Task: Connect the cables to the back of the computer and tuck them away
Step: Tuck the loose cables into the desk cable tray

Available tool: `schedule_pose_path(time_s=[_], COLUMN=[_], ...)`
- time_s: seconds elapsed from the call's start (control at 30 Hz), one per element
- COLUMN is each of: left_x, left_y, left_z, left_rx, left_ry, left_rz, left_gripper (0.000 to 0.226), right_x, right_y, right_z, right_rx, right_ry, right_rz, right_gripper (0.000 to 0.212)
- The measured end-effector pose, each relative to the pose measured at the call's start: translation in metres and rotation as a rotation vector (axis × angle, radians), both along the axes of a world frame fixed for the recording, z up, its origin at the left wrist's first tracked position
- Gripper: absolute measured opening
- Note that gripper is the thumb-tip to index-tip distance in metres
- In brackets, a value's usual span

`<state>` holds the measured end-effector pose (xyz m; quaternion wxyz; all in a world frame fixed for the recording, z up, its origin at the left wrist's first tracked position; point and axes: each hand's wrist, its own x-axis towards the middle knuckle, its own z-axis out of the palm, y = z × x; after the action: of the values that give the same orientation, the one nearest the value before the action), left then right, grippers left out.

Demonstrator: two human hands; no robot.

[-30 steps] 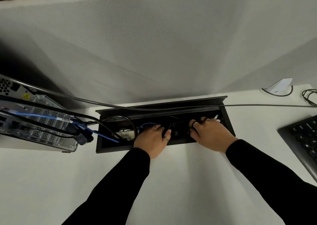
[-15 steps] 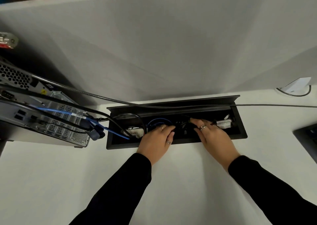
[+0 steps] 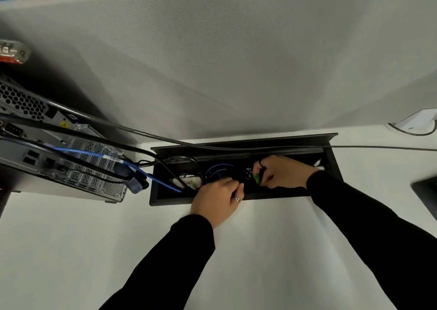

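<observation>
The computer lies at the left with its back panel facing the black cable tray sunk in the desk. A blue cable and thick black cables run from the panel into the tray. My left hand reaches over the tray's front rim, fingers curled round dark cables inside. My right hand is inside the tray's middle and grips a black bundle with a green tie. A blue coil lies between the hands. The fingertips are partly hidden.
A grey partition wall stands right behind the tray. A thin grey cable runs rightward across the white desk. A white device sits at the far right, and a dark keyboard corner shows at the right edge.
My right hand moved left inside the tray and curled round the bundle with the green tie. My left hand stayed at the front rim. The view shifted left.
</observation>
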<state>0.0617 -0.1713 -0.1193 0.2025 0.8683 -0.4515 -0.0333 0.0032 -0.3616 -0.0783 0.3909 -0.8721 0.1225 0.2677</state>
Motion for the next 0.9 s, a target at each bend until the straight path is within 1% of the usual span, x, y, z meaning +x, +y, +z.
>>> schedule_pose_path(time_s=[0.2,0.33,0.5,0.6,0.7,0.77,0.9], left_x=[0.000,0.000,0.000,-0.001,-0.001,0.000,0.000], left_y=[0.000,0.002,0.003,0.003,0.002,0.002,0.003], left_z=[-0.001,0.001,0.000,0.001,0.004,0.005,0.006], left_rx=[-0.027,-0.044,-0.045,-0.032,-0.021,-0.011,-0.023], left_ry=[0.007,0.028,0.036,0.049,0.071,0.075,0.062], left_rz=[0.000,-0.024,-0.028,-0.025,-0.027,-0.030,-0.028], left_gripper=[0.041,0.039,0.039,0.041,0.046,0.049,0.050], right_x=[0.021,0.024,0.028,0.027,0.021,0.018,0.015], right_y=[0.003,0.013,0.015,0.016,0.015,0.017,0.020], right_z=[0.003,-0.001,-0.005,-0.007,-0.015,-0.020,-0.020], right_rx=[-0.058,-0.164,-0.202,-0.199,-0.132,-0.085,-0.094], right_ry=[0.117,0.107,0.124,0.126,0.147,0.145,0.047], right_rz=[0.154,0.203,0.238,0.221,0.167,0.146,0.089], right_gripper=[0.019,0.023,0.022,0.019,0.021,0.017,0.014])
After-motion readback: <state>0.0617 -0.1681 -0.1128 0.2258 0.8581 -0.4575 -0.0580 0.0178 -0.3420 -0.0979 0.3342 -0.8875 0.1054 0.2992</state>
